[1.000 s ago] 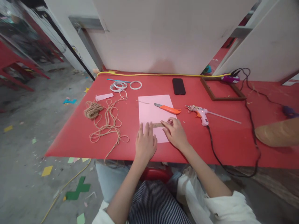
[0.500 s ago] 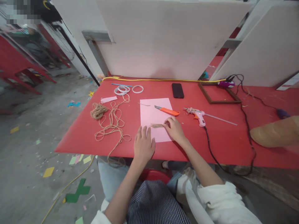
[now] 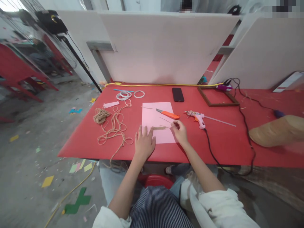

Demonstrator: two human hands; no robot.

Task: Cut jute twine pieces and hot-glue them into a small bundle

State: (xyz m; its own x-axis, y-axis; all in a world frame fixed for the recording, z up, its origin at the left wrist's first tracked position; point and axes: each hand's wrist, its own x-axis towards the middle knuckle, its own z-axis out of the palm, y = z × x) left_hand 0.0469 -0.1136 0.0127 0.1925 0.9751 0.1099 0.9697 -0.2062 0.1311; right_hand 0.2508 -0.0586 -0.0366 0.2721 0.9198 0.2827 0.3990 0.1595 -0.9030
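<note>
A pink sheet of paper (image 3: 163,137) lies on the red table in front of me. On it rests a small bundle of cut twine pieces (image 3: 158,128). My left hand (image 3: 143,142) lies flat with fingers spread over the paper's left edge, its fingertips near the bundle's left end. My right hand (image 3: 180,132) pinches one short piece of twine (image 3: 165,120), which points left above the bundle. An orange utility knife (image 3: 169,114) lies on the paper just beyond that piece. Another thin strand (image 3: 146,107) sits near the sheet's upper left.
A twine ball (image 3: 101,116) with loose loops is at left, near white rings (image 3: 123,95). A pink glue gun (image 3: 198,117) with its cord lies right of the paper. Behind are a black phone (image 3: 178,94) and a wooden frame (image 3: 219,104). A tan rounded object (image 3: 273,131) is far right.
My right hand has moved slightly right, away from the bundle, and now holds a single twine piece apart from it. My left hand stays nearly in place. The camera view has tilted up.
</note>
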